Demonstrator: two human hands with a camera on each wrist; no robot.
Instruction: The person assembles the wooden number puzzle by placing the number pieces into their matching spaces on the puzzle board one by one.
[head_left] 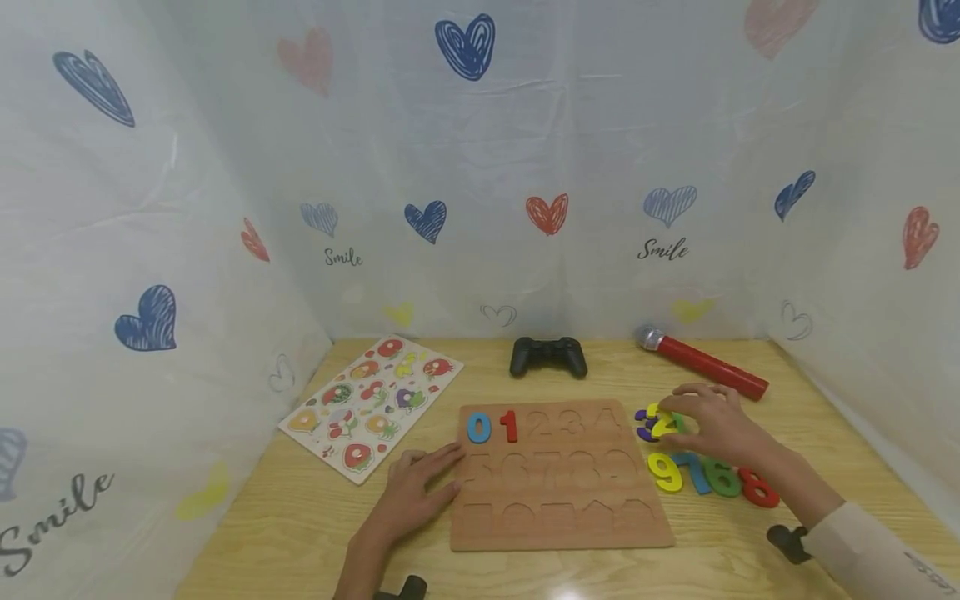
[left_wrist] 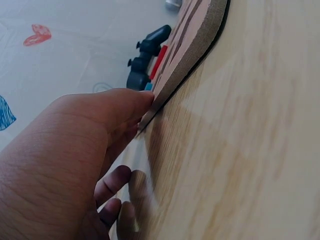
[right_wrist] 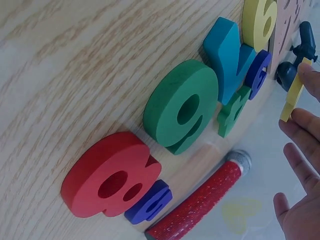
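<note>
My right hand (head_left: 723,421) pinches a yellow number piece (head_left: 667,425) that looks like a 2, held above the other pieces right of the board. In the right wrist view, that hand (right_wrist: 307,145) shows the piece edge-on between thumb and fingers. My left hand (head_left: 416,492) rests by the left edge of the wooden number board (head_left: 562,527), fingertips touching it. A blue 0 (head_left: 470,428) and a red 1 (head_left: 511,427) sit in the board's top row. Below my right hand lie a yellow 9 (head_left: 664,472), blue 7 (head_left: 693,473), green 6 (head_left: 722,478) and red 8 (head_left: 759,488).
Small purple (right_wrist: 257,77) and green (right_wrist: 232,112) pieces lie behind the row, with another purple piece (right_wrist: 149,202) near the red 8. A red microphone (head_left: 705,362) and black game controller (head_left: 548,357) are at the back. A fruit puzzle board (head_left: 378,400) lies left.
</note>
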